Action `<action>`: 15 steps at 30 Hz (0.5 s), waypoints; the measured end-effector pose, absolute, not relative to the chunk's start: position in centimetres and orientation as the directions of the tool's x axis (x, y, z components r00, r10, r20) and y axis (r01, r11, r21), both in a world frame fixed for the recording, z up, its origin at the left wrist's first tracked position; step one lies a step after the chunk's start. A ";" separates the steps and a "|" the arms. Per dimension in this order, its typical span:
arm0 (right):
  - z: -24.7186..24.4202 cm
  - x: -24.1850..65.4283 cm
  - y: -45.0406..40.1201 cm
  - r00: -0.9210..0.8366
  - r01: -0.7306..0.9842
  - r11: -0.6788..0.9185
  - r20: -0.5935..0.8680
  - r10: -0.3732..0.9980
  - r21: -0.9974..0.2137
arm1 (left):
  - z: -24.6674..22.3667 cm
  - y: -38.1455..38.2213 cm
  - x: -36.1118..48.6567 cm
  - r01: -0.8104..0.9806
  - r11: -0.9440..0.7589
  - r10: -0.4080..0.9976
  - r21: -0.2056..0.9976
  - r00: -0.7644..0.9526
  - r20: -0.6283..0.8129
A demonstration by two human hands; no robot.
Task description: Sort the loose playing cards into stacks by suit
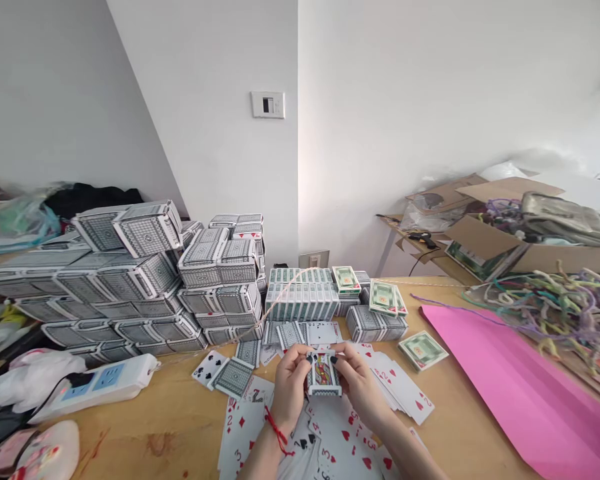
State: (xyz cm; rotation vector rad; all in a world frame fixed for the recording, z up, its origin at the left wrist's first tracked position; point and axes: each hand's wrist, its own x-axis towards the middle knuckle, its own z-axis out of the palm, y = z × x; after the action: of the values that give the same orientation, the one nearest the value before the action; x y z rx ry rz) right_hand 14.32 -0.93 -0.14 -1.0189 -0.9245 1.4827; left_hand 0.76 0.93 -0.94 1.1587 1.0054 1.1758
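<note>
Pinching from both sides, left hand (291,381) and right hand (359,381) are holding one picture card (324,371) between their thumbs, over loose playing cards (337,430). Uneven thumb pressure could be creasing it crooked or sending it slipping into the pile. From left, one power strip (107,385) is lying near countless card blocks (147,230); rightward, at least four green boxes (423,350) are showing, and one pink sheet (505,393) is covering the table's right side.

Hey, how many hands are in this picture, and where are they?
2: the left hand grips the left side of the face-card bundle, and the right hand grips its right side. Some fingers are partly hidden.
</note>
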 end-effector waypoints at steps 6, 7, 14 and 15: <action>-0.4 14.4 -0.8 -0.070 -0.352 -0.122 -0.104 0.992 -0.928 | -1.5 1.1 0.8 -0.137 -0.005 0.993 0.991 0.119 0.021; -0.4 14.4 -0.8 -0.065 -0.344 -0.120 -0.104 0.992 -0.931 | -1.4 1.1 0.9 -0.131 -0.009 0.993 0.991 0.120 0.025; -0.4 14.3 -0.9 -0.053 -0.312 -0.109 -0.097 0.994 -0.944 | -0.7 0.9 0.8 -0.004 -0.076 0.996 0.997 0.054 0.076; -0.4 14.4 -0.9 -0.062 -0.318 -0.111 -0.096 0.993 -0.941 | -0.6 0.9 0.8 0.012 -0.094 0.994 0.995 0.053 0.093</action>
State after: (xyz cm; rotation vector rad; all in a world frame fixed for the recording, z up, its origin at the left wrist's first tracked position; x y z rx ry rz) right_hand 14.39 -0.87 -0.39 -1.0142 -0.9432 1.4559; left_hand 0.77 0.89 -0.60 1.3133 1.1353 1.2314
